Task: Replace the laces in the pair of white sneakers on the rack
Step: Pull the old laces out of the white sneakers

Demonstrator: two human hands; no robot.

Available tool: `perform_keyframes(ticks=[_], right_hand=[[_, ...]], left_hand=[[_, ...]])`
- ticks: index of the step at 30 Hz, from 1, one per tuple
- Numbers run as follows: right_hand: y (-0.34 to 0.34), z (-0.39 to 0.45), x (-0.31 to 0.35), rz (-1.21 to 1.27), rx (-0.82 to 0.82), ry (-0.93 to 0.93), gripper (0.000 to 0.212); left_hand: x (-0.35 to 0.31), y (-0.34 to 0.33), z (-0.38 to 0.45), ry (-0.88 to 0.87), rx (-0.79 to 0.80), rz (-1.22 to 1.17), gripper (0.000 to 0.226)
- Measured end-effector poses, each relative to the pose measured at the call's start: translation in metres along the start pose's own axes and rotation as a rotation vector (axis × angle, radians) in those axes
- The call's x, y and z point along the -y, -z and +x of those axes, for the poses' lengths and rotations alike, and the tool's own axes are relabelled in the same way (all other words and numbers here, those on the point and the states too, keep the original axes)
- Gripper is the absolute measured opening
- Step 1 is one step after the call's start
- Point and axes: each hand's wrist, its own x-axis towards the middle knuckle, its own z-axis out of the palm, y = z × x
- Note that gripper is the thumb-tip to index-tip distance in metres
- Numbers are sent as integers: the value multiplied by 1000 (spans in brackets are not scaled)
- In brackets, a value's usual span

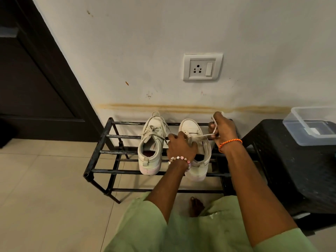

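Wall is filling the top of the view, white, scuffed, with a yellowish streak low down and a socket plate above the shoes. Dark door is standing at left, tiled floor below it. Black stool is sitting at right, carrying a clear plastic tub. Black metal rack is standing against the wall, both white sneakers on its top bars, toes to the wall, heels toward the person. Left sneaker is sitting laced and untouched. Right sneaker is sitting just beside it, lace partly out. Left hand, beaded bracelet on the wrist, is curling over the right sneaker's tongue area, gripping the shoe. Right hand, orange thread on the wrist, is pinching the lace, which is running taut from the eyelets out to its fingers, loose end sticking up above them.
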Motion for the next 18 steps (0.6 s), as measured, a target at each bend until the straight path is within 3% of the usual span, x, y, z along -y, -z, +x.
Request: perform_keyframes(ticks=[4, 7, 9, 11, 12, 14, 16, 18], right_hand=[[2, -7, 17, 123, 204, -105, 23], [8, -13, 35, 207, 220, -114, 21], [16, -16, 42, 89, 179, -54, 19], [22, -20, 45, -174, 192, 53, 13], [22, -25, 45, -318, 239, 100, 9], [19, -37, 45, -557, 375, 159, 24], [12, -51, 47, -612, 528, 205, 26], [4, -64, 52, -510, 602, 220, 8]], left_hand=[[-10, 12, 12, -162, -51, -43, 19], [-13, 32, 19, -107, 6, -214, 12], [-14, 49, 23, -17, 47, -382, 2], [-21, 68, 26, 26, 60, -543, 18], [-30, 79, 25, 27, 73, -634, 22], [-55, 102, 17, -15, 132, -779, 19], [-81, 119, 5, -101, 186, -816, 16], [-98, 129, -7, -240, 148, -724, 13]])
